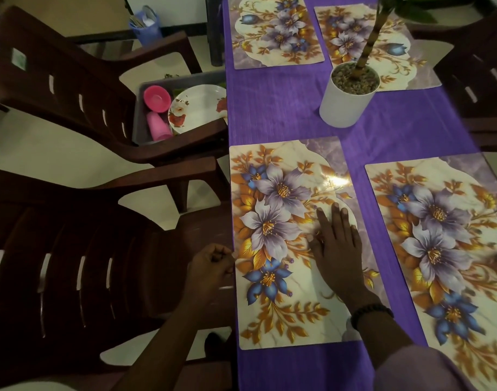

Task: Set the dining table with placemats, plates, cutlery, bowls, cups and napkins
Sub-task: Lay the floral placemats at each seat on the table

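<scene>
Several floral placemats lie on the purple tablecloth (284, 105). My right hand (337, 249) rests flat, fingers spread, on the near-left placemat (272, 314). My left hand (212, 266) pinches that placemat's left edge at the table's side. Another placemat (453, 249) lies to the right, and two more sit farther away, one at the far left (275, 32) and one at the far right (394, 60). On a chair seat to the left, a grey tub (141, 119) holds a floral plate (198, 108), a pink bowl (157, 97) and a pink cup (158, 126).
A white pot with a plant (348, 97) stands mid-table, partly on the far-right placemat. Dark brown plastic chairs (72, 263) stand close to the table's left side, another is at the right (478, 80). A blue holder (146, 26) with utensils sits on the floor beyond.
</scene>
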